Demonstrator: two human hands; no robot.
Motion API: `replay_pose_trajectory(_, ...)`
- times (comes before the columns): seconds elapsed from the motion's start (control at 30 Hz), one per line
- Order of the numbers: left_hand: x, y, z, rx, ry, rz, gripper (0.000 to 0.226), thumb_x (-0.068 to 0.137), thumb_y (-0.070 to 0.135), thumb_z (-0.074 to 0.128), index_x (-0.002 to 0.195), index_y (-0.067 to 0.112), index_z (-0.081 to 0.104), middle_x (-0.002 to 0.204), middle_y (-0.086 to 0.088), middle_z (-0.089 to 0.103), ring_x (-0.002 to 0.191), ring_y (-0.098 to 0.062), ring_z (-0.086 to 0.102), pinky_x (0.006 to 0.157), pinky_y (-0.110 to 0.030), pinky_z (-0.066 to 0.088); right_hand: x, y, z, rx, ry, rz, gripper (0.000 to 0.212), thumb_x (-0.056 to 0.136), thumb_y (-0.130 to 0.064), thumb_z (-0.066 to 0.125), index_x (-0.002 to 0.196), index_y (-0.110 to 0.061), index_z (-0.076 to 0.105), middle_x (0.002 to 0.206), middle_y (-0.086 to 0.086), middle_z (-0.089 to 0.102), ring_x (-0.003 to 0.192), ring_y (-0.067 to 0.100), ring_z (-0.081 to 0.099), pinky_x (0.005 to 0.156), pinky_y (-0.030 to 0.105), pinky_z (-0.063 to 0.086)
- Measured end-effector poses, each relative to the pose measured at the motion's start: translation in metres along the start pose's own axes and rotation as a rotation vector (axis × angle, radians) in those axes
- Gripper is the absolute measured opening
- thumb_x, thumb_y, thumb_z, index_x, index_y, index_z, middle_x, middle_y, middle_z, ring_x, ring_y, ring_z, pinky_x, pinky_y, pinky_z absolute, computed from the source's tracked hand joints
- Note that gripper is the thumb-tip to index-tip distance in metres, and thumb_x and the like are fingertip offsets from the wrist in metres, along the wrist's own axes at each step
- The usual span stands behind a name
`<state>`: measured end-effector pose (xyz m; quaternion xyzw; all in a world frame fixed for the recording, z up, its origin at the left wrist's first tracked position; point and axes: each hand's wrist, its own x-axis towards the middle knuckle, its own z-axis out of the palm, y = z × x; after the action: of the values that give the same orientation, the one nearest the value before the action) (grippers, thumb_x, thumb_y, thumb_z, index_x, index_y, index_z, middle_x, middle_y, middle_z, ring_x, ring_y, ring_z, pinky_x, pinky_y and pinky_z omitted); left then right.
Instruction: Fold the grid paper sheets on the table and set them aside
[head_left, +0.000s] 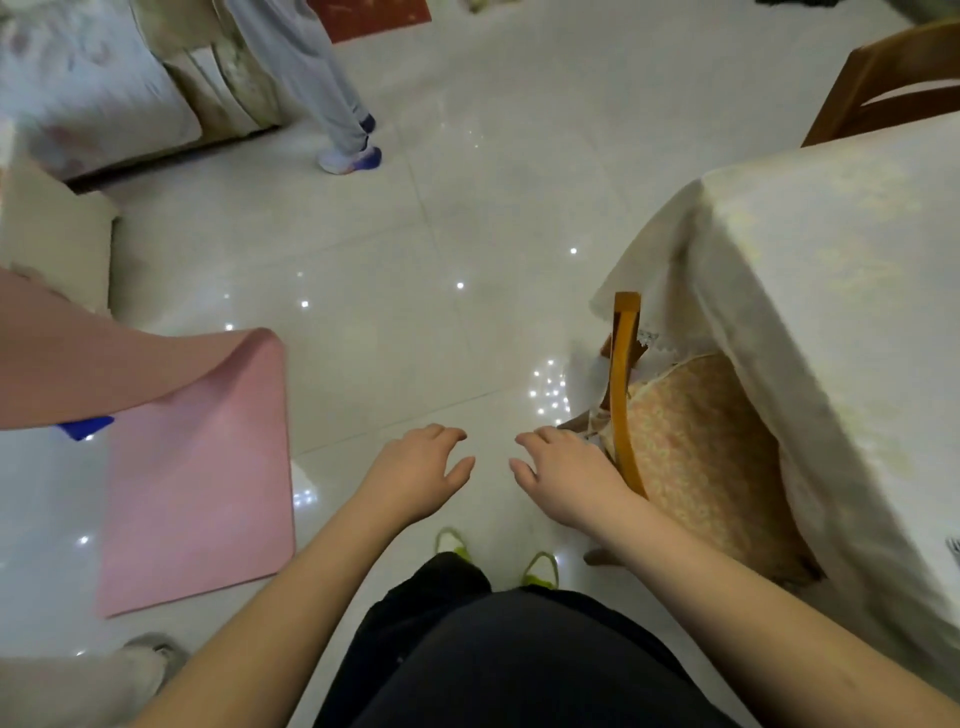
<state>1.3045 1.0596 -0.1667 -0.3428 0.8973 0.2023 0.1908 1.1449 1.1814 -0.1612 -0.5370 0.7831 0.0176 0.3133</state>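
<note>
White tiled floor (415, 291) lies below left hand (415, 475) and right hand (563, 480), both empty.

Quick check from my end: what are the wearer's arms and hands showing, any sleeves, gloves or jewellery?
Both forearms are bare, no sleeves visible. The left hand and right hand wear no gloves, and no rings, watch or bracelets show.

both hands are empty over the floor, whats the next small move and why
Probably turn right toward the table. The left hand and right hand hang open over the tiled floor, holding nothing, and no grid paper shows in view yet.
</note>
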Motion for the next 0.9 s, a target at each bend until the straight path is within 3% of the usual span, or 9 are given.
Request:
replay_pose_trajectory(0.53,0.177,-0.106,-0.118,0.233,-0.077,0.254,0.057,0.096,0.053,0.034,0.145,0.024,0.036,0.141,0.001,0.048,0.124,-0.020,0.048,0.096,-0.037,0.042,0.182,-0.044,-0.090,0.000,0.084,0.212,0.050,0.101,-0.046,0.029,0.143,-0.019,0.040,0.139,0.004,0.049,0.125,0.026,0.047,0.100,0.040,0.040)
replay_pose_trajectory(0.9,0.305,-0.088,-0.181,0.295,-0.049,0.412,0.061,0.095,0.056,0.032,0.147,0.024,0.032,0.149,-0.001,0.039,0.134,-0.021,0.038,0.106,-0.039,0.033,0.268,-0.003,-0.156,-0.004,0.149,0.334,0.056,0.101,-0.048,0.025,0.150,-0.021,0.026,0.150,0.004,0.038,0.135,0.024,0.037,0.109,0.038,0.028)
